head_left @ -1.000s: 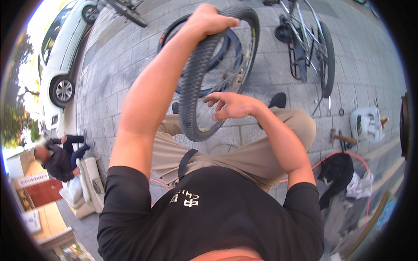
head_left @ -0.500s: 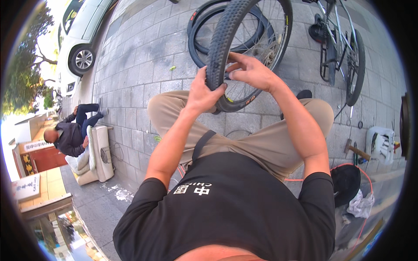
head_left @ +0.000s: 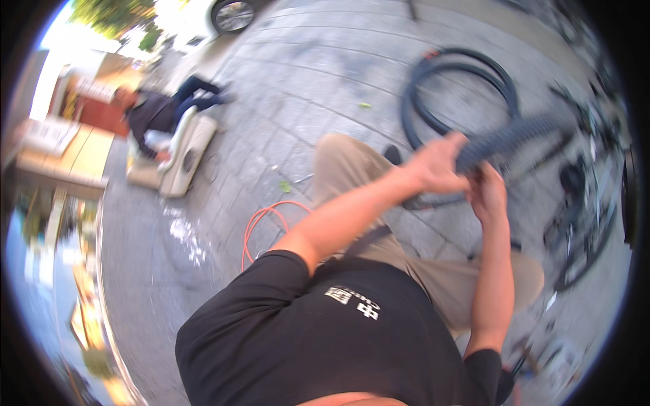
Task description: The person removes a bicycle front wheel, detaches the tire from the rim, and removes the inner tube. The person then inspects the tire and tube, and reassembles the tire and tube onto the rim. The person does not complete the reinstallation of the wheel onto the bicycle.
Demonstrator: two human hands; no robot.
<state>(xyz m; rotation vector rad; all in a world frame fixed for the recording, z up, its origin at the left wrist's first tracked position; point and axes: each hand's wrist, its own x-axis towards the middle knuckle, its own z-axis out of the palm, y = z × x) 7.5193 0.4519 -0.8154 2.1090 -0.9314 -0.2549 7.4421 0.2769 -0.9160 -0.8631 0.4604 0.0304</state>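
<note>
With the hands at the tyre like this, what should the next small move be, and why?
Probably shift the right hand a little farther along the tyre while the left hand holds its near end. The two hands sit close together there, leaving the far part without a hand, so spreading them should steady it. Blur hides exactly what the right hand touches.
</note>
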